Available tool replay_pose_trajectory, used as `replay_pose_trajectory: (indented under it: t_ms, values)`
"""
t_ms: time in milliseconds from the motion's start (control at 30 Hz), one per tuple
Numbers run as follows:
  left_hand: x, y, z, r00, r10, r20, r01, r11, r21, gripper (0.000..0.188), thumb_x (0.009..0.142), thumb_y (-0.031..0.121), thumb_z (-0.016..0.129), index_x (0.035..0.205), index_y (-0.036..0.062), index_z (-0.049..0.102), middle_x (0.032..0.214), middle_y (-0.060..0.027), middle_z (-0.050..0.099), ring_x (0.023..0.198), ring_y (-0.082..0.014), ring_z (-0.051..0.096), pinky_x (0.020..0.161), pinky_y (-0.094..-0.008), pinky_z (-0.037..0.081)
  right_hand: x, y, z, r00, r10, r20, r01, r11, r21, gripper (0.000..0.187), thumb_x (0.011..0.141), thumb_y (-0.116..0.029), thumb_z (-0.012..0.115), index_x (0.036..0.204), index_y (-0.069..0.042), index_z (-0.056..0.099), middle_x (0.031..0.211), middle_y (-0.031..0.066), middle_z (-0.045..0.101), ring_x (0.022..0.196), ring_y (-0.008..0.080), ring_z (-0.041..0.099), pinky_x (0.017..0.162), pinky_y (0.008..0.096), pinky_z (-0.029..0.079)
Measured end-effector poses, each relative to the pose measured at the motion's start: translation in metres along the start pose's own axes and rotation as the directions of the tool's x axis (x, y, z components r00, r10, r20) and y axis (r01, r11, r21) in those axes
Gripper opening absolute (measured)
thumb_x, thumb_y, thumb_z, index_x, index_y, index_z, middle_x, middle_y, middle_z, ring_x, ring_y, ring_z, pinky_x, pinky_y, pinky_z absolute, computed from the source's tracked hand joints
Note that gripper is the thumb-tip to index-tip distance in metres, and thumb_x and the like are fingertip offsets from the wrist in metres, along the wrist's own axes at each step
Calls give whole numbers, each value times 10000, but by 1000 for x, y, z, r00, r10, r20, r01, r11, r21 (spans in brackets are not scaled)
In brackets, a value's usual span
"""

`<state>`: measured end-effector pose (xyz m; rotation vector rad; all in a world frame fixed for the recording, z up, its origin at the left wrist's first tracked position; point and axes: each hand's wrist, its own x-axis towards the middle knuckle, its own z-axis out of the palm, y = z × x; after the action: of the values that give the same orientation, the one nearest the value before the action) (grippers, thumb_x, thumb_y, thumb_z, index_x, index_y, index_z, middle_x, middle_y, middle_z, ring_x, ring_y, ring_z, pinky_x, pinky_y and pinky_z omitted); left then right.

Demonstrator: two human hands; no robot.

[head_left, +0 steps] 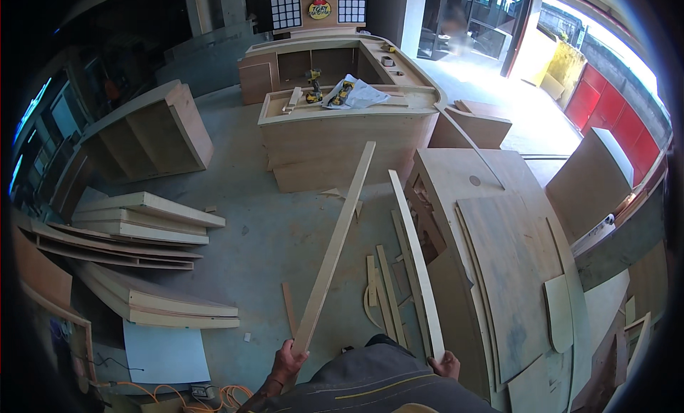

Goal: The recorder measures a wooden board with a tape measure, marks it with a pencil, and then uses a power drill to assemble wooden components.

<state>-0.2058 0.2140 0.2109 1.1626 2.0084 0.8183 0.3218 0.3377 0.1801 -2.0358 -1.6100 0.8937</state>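
Head view: left hand (pixel 288 359) wraps closed around the near end of a long straight wood strip (pixel 335 246), lifted off the concrete floor (pixel 263 235). Right hand (pixel 445 364) pinches the end of a curved plywood strip (pixel 415 260). Both strips up, neither placed; offcuts (pixel 385 292) lie between them, curved panels (pixel 499 270) just beside.

Dark grey shirt (pixel 377 381) with thin yellowish seam lines; bare left hand (pixel 288 359), bare right hand (pixel 447 364), no gloves.
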Motion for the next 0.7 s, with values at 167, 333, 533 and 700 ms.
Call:
replay_pose_trajectory:
  t_ms: [167,333,533,700]
  values:
    - [44,19,-3,989,38,-145,-50,995,-85,646,878,432,840,1306,4,613,1113,-248,763,1026,-423,768,861,-487,617,72,-105,19,994,-82,-73,87,995,59,578,783,-414,859,1092,51,709,937,249,761,907,401,772,823,475,590]
    - [119,37,-29,984,59,-167,-75,993,-94,652,877,435,853,1306,6,615,1113,-229,770,1016,-393,778,861,-472,621,184,-163,65,982,-144,-118,165,968,189,570,803,-401,859,1113,51,701,931,215,760,883,338,756,819,448,580]
    - [244,81,-68,986,60,-153,-70,996,-61,623,912,411,863,1327,17,617,1121,-207,768,1048,-352,776,894,-435,610,338,-226,136,960,-241,-140,279,807,521,362,896,-97,852,1177,8,650,1058,74,715,937,154,656,858,337,531]
    - [370,132,-106,986,74,-147,-89,992,-94,624,939,417,841,1349,8,608,1154,-204,754,1075,-320,764,920,-415,594,448,-278,175,933,-322,-159,357,778,517,395,914,-117,840,1213,42,637,1041,107,726,978,198,689,876,373,556]
